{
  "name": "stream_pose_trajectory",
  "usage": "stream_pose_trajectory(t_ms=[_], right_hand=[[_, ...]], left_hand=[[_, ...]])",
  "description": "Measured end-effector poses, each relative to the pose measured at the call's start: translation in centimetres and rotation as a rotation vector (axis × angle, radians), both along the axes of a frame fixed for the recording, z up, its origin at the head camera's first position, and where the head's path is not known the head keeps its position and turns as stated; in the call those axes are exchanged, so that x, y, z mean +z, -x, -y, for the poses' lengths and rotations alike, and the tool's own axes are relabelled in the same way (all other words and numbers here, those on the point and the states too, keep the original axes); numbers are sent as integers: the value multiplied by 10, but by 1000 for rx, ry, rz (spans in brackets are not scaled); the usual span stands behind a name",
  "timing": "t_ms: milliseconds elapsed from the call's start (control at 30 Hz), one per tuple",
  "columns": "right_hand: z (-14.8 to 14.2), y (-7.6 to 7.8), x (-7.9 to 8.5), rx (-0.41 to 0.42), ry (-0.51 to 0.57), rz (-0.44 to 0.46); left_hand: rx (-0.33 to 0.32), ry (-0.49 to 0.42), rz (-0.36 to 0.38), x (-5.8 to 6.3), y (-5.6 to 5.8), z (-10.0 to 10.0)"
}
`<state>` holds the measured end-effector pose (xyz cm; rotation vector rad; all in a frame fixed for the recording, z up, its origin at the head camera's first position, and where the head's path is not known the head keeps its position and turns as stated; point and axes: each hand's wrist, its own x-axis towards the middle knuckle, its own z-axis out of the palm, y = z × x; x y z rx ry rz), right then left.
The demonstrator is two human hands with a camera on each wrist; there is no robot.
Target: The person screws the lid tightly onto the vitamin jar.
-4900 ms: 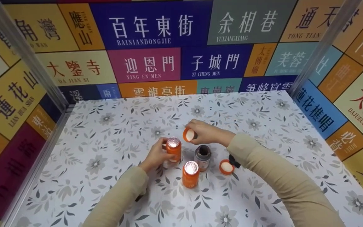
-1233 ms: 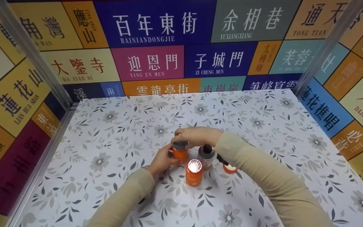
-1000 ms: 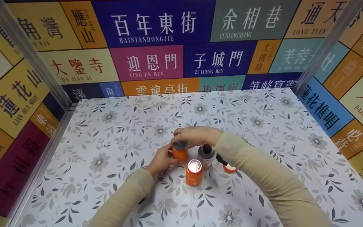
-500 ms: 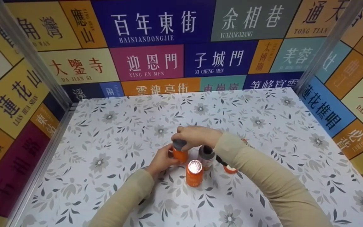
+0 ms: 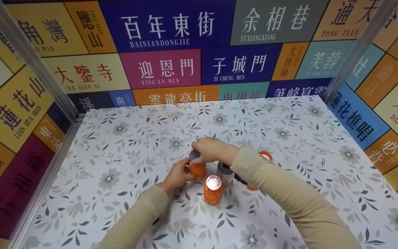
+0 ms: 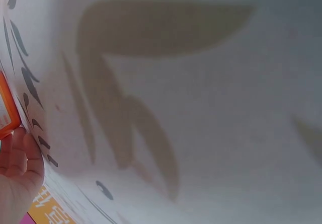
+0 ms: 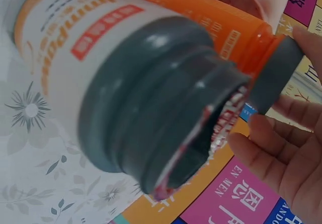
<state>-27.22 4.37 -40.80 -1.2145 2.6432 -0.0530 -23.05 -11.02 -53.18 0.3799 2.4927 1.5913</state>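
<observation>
My left hand [image 5: 179, 175] grips an upright orange bottle [image 5: 198, 171] by its side. Over that bottle's mouth sits a dark grey cap [image 5: 194, 155], which the fingers of my right hand [image 5: 212, 149] hold at its rim. Close by on the right stands an uncapped grey-necked bottle [image 5: 225, 171], torn foil round its mouth in the right wrist view. In front is a second orange bottle [image 5: 212, 195], its top sealed with shiny foil. The left wrist view catches only the left fingers [image 6: 20, 158] and a bit of orange bottle [image 6: 7, 113].
An orange cap [image 5: 265, 155] lies behind the right forearm, partly hidden. Another orange cap [image 5: 252, 187] shows just under the sleeve. A flower-patterned cloth [image 5: 143, 138] covers the table, and printed panels [image 5: 164, 69] wall it in at the back and sides.
Earlier, my right hand held an orange cap beside the foil-topped bottle; now it holds the grey cap on that bottle. Lately the right hand has shifted slightly, uncovering an orange cap behind the forearm.
</observation>
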Motion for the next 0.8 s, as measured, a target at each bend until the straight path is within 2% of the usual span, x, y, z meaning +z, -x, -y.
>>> stream_pose_trajectory(t_ms=[100, 200, 333, 400, 500, 733, 800], right_hand=[[-5, 1, 2, 32, 19, 71], [-11, 3, 5, 120, 29, 126], [-17, 6, 7, 248, 38, 95], [-18, 6, 7, 281, 55, 81], [-19, 7, 8, 295, 79, 70], [-15, 2, 4, 247, 56, 12], [-14, 1, 2, 222, 50, 2]], left_hand=[[-7, 5, 0, 0, 0, 0], [-11, 17, 1, 0, 1, 0], [0, 31, 16, 0, 2, -1], [10, 35, 30, 0, 2, -1], [10, 16, 29, 0, 2, 0], [3, -8, -18, 0, 0, 1], [4, 3, -11, -1, 0, 1]])
